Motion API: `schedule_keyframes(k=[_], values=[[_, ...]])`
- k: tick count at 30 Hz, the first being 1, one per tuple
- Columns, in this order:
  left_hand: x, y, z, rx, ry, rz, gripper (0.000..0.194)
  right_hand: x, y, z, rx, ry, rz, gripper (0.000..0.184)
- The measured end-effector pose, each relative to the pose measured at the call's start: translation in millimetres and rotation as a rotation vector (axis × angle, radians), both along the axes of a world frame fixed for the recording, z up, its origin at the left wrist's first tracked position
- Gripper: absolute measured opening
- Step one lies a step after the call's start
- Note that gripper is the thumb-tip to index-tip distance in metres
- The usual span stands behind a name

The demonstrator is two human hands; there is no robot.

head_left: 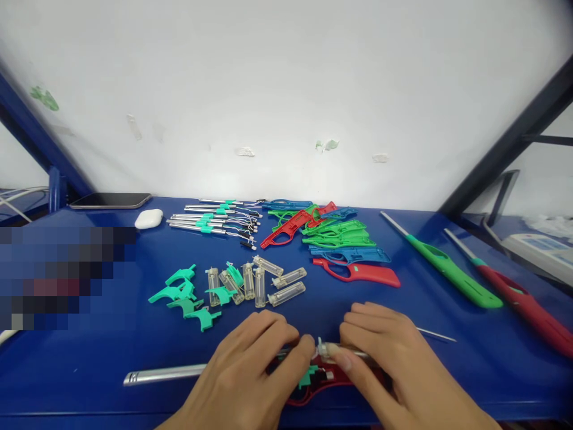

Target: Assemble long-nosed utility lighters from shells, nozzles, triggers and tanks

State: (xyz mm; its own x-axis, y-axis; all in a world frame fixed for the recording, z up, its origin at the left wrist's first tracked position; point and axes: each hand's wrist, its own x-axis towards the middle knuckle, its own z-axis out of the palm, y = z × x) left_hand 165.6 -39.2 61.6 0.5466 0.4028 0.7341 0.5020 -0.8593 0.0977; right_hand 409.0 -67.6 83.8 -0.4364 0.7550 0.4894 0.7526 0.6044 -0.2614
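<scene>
A red lighter half shell (333,385) lies at the front of the table, with a metal tube (165,374) running out of it to the left. Inside it I see a green trigger (307,377) and a small black part beside it. My left hand (250,370) is closed over the shell where the tube enters, fingers bent. Thumb and fingers of my right hand (398,361) pinch a clear fuel tank (330,350) above the shell; much of the tank is hidden by the hand.
Behind my hands lie loose clear fuel tanks (289,293) and green triggers (179,292). Farther back are wired metal tubes (201,227) and coloured half shells (349,233). Right: a green lighter (447,269), a red lighter (523,298), a thin metal rod (436,334). Back left: a phone (111,200), a white case (149,219).
</scene>
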Motion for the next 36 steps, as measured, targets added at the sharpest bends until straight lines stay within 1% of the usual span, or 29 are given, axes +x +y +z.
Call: schedule_keyframes(k=[2, 3, 5, 7, 10, 14, 16, 18, 21, 24, 30, 36], values=[[-0.6, -1.0, 0.1, 0.006, 0.004, 0.002, 0.039, 1.0, 0.1, -1.3, -0.035, 0.008, 0.010, 0.056], [-1.3, -1.8, -0.1, 0.003, 0.007, 0.004, 0.037, 1.5, 0.3, -2.4, -0.046, 0.021, 0.006, 0.050], [-3.2, -3.8, -0.6, -0.015, 0.018, 0.011, 0.033, 2.7, 0.8, -5.1, -0.079, 0.065, -0.010, 0.033], [-5.0, -5.5, -1.0, -0.045, 0.048, 0.021, 0.032, 3.6, 1.4, -7.4, -0.133, 0.115, -0.013, 0.017], [-6.1, -5.9, -1.4, -0.043, 0.082, 0.035, 0.035, 4.2, 2.1, -7.7, -0.215, 0.146, 0.008, 0.013], [-6.1, -4.4, -2.1, -0.020, 0.062, 0.050, 0.035, 7.2, 3.2, -6.0, -0.243, 0.137, 0.025, 0.006], [-5.8, -4.5, -2.5, -0.022, 0.075, 0.049, 0.036, 10.7, 4.5, -6.5, -0.227, 0.138, 0.067, 0.007], [-4.5, -5.4, -2.7, -0.013, 0.093, 0.049, 0.037, 15.0, 6.0, -7.7, -0.189, 0.143, 0.085, 0.011], [-0.2, -7.5, -1.4, 0.008, 0.066, 0.081, 0.031, 21.0, 6.1, -9.6, -0.150, 0.122, 0.088, 0.015], [3.6, -9.7, 1.5, 0.039, 0.059, 0.079, 0.026, 25.0, 2.7, -11.8, -0.183, 0.073, 0.088, 0.017], [2.4, -13.0, 2.6, 0.009, 0.178, 0.059, 0.035, 27.1, -2.0, -16.7, -0.243, 0.014, 0.098, 0.021], [0.1, -15.7, 2.3, -0.016, 0.197, 0.047, 0.036, 27.5, -0.8, -14.8, -0.236, -0.030, 0.112, 0.025]])
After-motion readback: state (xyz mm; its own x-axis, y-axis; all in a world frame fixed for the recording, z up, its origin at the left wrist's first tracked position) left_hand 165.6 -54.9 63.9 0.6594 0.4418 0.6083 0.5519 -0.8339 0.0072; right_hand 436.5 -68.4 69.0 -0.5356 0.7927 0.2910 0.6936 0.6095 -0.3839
